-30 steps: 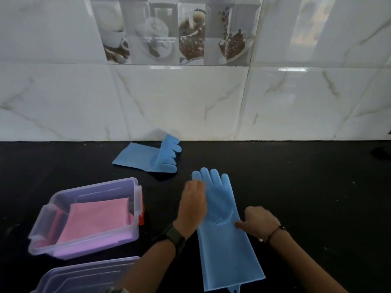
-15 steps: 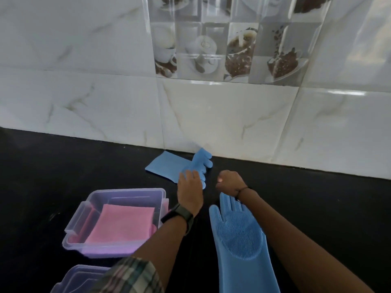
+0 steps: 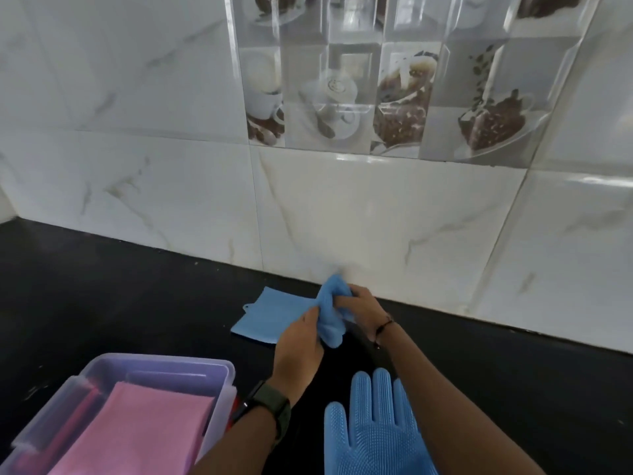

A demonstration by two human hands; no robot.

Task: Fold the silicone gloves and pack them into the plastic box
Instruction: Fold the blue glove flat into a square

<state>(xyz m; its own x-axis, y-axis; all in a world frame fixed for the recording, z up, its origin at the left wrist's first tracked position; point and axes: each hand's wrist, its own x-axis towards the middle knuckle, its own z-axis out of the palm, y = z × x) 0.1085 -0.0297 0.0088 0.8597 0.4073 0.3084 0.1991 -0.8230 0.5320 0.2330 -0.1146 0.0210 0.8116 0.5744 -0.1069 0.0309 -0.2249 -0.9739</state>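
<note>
Two blue silicone gloves lie on a black counter. The far glove (image 3: pixel 265 317) rests by the wall, cuff to the left, and its finger end is bunched up between both hands. My left hand (image 3: pixel 297 344) grips that finger end from below. My right hand (image 3: pixel 359 308) holds the same end from the right. The near glove (image 3: pixel 371 437) lies flat at the bottom, bristled palm up, fingers pointing toward the wall, partly under my right forearm. The clear plastic box (image 3: pixel 164 366) sits at the lower left with a pink folded cloth (image 3: pixel 137 430) inside.
A marble-tiled wall (image 3: pixel 342 217) with a coffee-picture tile band rises right behind the far glove. Black counter (image 3: pixel 102 286) stretches to the left and right of the hands. A watch sits on my left wrist.
Both hands left the near glove and moved forward to the far glove. They have closed on its finger end and lifted it off the counter. The camera has tilted up and moved closer.
</note>
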